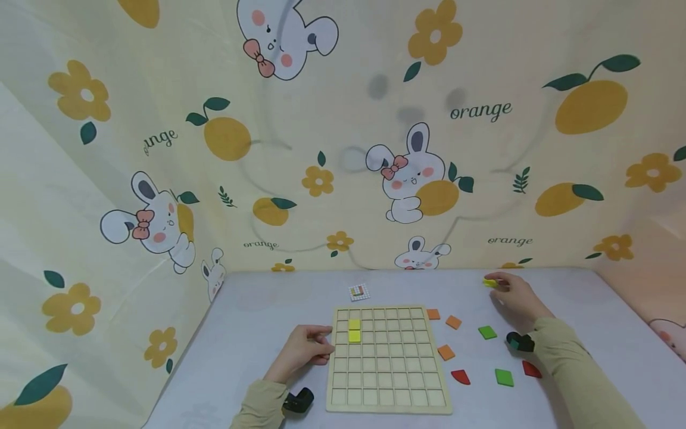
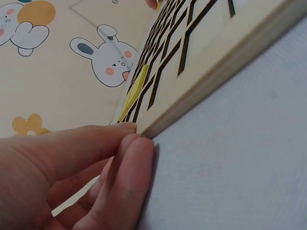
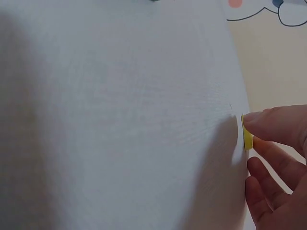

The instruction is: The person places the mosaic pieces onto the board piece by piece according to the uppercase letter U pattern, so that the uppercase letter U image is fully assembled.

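Observation:
My left hand is at the left edge of a pale wooden grid board, pinching its rim between thumb and fingers, as the left wrist view also shows. Two yellow square tiles sit one above the other in cells near the board's upper left. Toward the far right of the table, my right hand pinches a yellow tile. In the right wrist view that yellow tile shows edge-on between thumb and fingers, low over the tabletop, with part of it covered.
Right of the board lie several orange tiles, two green tiles, a red quarter-round tile and another red tile near the right sleeve. A small patterned card lies behind the board. A printed curtain hangs along the table's back edge.

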Motion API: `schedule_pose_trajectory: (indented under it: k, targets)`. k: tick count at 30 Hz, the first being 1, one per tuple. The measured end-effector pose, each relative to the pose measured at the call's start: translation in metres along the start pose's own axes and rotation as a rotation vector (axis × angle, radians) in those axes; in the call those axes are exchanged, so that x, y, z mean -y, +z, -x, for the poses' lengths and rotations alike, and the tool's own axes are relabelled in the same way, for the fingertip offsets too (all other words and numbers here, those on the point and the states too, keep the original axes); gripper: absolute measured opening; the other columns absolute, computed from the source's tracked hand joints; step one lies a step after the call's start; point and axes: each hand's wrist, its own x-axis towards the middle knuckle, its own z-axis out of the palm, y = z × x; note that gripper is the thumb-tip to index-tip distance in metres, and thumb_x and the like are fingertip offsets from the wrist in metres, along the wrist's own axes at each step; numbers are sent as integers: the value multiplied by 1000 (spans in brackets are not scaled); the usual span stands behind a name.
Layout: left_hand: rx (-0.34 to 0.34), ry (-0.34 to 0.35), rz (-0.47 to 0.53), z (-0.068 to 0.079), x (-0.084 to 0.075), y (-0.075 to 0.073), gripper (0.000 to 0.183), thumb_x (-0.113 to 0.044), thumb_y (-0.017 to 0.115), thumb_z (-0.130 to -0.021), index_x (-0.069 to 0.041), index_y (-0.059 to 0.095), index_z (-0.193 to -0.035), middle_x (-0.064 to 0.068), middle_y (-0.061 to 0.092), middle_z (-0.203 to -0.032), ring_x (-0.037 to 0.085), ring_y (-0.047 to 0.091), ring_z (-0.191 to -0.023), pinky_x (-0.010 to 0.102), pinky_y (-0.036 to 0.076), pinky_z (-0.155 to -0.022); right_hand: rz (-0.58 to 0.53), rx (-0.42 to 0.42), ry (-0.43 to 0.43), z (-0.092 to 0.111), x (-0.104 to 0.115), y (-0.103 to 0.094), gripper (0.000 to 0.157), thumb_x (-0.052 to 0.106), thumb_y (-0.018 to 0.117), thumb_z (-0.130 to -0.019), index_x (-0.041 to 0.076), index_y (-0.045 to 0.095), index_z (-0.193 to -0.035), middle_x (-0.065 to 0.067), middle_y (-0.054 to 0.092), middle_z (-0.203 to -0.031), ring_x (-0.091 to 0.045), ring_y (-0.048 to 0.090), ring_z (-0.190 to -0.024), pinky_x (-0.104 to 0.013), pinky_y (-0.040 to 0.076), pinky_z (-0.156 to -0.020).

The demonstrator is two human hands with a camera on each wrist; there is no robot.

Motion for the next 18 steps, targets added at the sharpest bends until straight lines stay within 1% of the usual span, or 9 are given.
schedule_pose_trajectory:
  k: [6,7,12,18]
  targets:
    - [-2,-5,2,-1,0,0,52,1,77,-77,3,59,-126,9,63,-82,14,64,-62,31,59,-59,-9,-18,-38,1,0,1,41,2,57,-92,-5,48,-131,-29,47,-130,-46,44,-117,-59,39,-98]
    - [-2,-7,4,-1,0,0,52,1,77,-77,3,59,-126,9,63,-82,14,64,-62,31,59,-59,-10,-19,-35,2,1,1,41,2,57,-92,-4,48,-131,-28,47,-130,-45,44,-116,-59,40,-98]
    - [0,0,7,-2,2,0,52,1,76,-77,3,59,-126,10,62,-82,14,64,-63,31,59,-58,-20,-3,-31,6,3,4,42,5,61,-91,-3,49,-131,-27,48,-129,-43,45,-114,-58,41,-97]
    - [2,8,8,-2,2,0,52,1,75,-77,4,58,-127,9,62,-82,14,64,-63,30,59,-58,-6,3,-59,8,8,8,39,2,60,-90,-7,52,-127,-28,51,-124,-41,49,-109,-56,44,-95]
